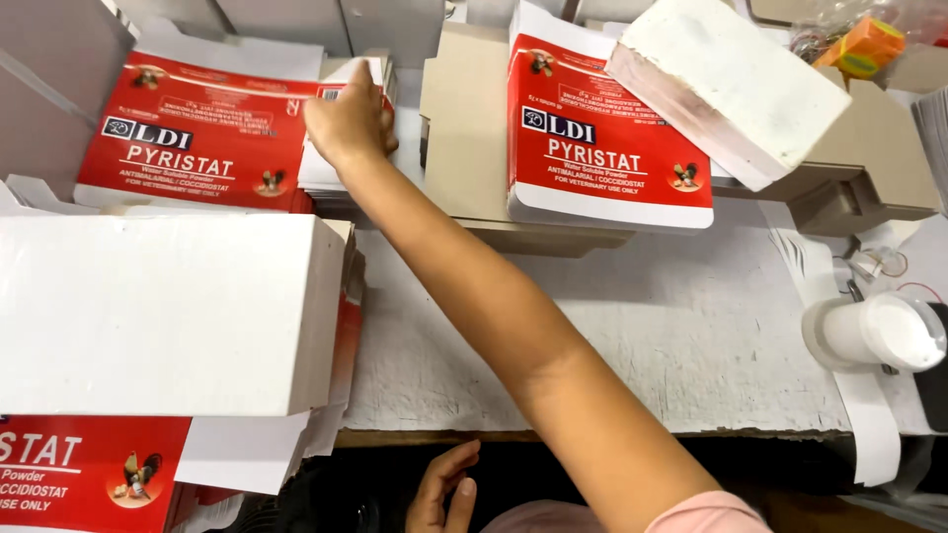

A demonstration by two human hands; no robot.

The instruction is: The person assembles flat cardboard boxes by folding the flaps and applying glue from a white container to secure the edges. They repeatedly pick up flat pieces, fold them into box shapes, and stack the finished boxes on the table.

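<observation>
Two bare hands show. The right hand [348, 123] reaches far to eleven o'clock on a long outstretched arm, its fingers curled down and pressed onto the top of a stack of flat cartons [336, 158]; whether it pinches a single sheet cannot be told. The left hand [444, 491] rests low at six o'clock below the counter [632, 336] edge, fingers loosely bent, holding nothing.

Three red-and-white printed carton faces are visible: one large flat carton [197, 133] at ten o'clock just left of the reaching hand, one upright carton pile [602, 148] at one o'clock, and a cut-off carton corner [89, 474] at seven o'clock. Each is red with white lettering, a white lower border and a small round bird emblem.

A thick white carton stack [163, 311] fills nine o'clock, blank side up. A tilted white block of sheets [731, 89] leans at one o'clock against the upright pile. Brown cardboard pieces [869, 148] lie at two o'clock. One white tape roll [874, 334] sits at three o'clock, a strip hanging over the counter edge.
</observation>
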